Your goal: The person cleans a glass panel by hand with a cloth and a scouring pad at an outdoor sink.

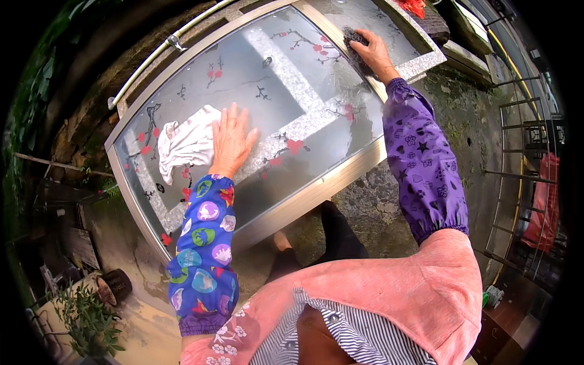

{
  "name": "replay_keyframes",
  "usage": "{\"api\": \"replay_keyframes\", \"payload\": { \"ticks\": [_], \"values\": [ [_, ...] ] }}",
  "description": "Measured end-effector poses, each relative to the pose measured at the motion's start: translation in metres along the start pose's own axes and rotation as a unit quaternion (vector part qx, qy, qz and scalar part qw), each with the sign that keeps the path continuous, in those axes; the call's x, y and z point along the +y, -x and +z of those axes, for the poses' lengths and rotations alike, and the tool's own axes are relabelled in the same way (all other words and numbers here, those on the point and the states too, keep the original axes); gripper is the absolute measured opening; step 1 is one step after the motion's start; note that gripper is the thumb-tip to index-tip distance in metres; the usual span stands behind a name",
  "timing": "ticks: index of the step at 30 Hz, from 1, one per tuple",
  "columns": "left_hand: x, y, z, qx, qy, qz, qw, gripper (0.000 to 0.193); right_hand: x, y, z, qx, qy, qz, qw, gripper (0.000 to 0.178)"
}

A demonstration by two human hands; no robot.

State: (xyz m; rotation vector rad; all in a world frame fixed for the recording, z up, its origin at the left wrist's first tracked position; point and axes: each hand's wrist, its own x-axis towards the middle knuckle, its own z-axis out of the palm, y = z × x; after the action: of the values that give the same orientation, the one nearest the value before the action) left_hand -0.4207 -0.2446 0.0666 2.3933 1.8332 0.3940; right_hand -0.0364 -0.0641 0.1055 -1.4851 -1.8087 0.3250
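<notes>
A framed glass door panel [201, 58], painted with dark branches and red blossoms, lies tilted across a grey speckled stone basin [420, 64], whose rim shows through the glass. Flat on the glass rests my left hand [233, 140], fingers stretched out and empty. A crumpled white cloth [185, 145] lies against its left side. At the panel's far right frame edge, my right hand [376, 58] is closed on a dark grey steel wool scrubber [353, 38]. Part of the scrubber is hidden under my fingers.
A pale pipe with a metal tap [176, 42] runs behind the panel's far left side. Metal railings [523, 128] and red cloth [543, 204] stand at the right. A leafy plant [91, 322] is low on the left. Wet concrete lies underfoot.
</notes>
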Motion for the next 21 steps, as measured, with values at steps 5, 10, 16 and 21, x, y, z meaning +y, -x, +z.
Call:
{"api": "replay_keyframes", "payload": {
  "ticks": [5, 10, 16, 21],
  "values": [
    [0.018, -0.007, 0.020, -0.025, -0.063, -0.063, 0.996, 0.071, 0.125, -0.060, 0.021, -0.108, 0.150, 0.087, 0.979, 0.052],
    [0.032, -0.035, 0.017, -0.047, -0.065, -0.051, 0.995, 0.074, 0.240, -0.053, 0.039, -0.366, 0.311, 0.054, 0.876, 0.045],
    [0.012, -0.043, 0.013, -0.040, -0.056, -0.024, 0.997, 0.074, 0.158, -0.088, 0.029, -0.190, -0.231, 0.249, 0.921, 0.032],
    [-0.037, -0.063, 0.018, -0.019, -0.068, -0.067, 0.995, 0.071, -0.036, -0.084, 0.051, -0.335, -0.231, -0.024, 0.913, 0.035]
  ]
}}
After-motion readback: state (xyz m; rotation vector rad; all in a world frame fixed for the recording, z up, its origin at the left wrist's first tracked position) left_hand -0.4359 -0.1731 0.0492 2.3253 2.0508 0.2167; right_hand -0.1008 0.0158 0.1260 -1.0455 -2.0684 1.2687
